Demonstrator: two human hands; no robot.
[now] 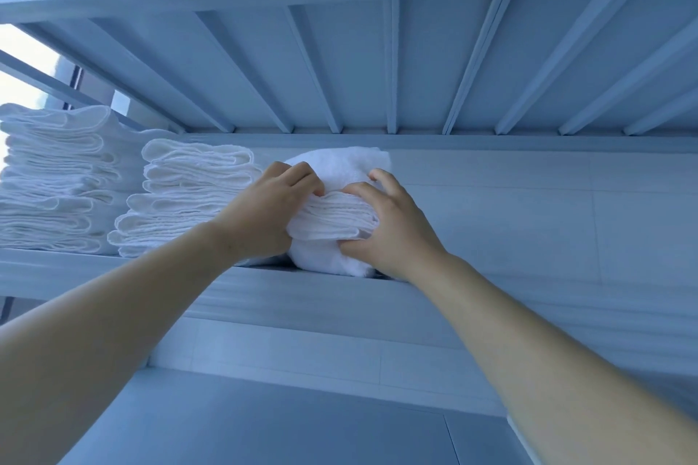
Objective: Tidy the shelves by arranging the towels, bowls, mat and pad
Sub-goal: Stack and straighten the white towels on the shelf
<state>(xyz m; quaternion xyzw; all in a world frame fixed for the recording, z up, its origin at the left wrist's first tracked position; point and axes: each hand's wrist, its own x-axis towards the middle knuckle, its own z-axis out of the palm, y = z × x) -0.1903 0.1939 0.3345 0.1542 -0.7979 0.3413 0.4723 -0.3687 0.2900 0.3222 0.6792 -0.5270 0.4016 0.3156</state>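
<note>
I look up at a white shelf point(302, 291) from below. Both hands hold a small stack of folded white towels point(336, 217) at the shelf's front edge. My left hand point(264, 208) grips its left side and my right hand point(393, 223) its right side, fingers curled over the top. The stack rests against a bulky white towel point(340, 162), which shows behind and below it. Two taller piles of folded white towels stand to the left: a near pile point(185, 196) and a far-left pile point(56, 177).
A slatted shelf point(393, 68) sits close overhead. To the right of my hands, the shelf shows only the pale back wall point(547, 208). A lower shelf surface point(264, 427) lies beneath. Bright window light comes from the far left.
</note>
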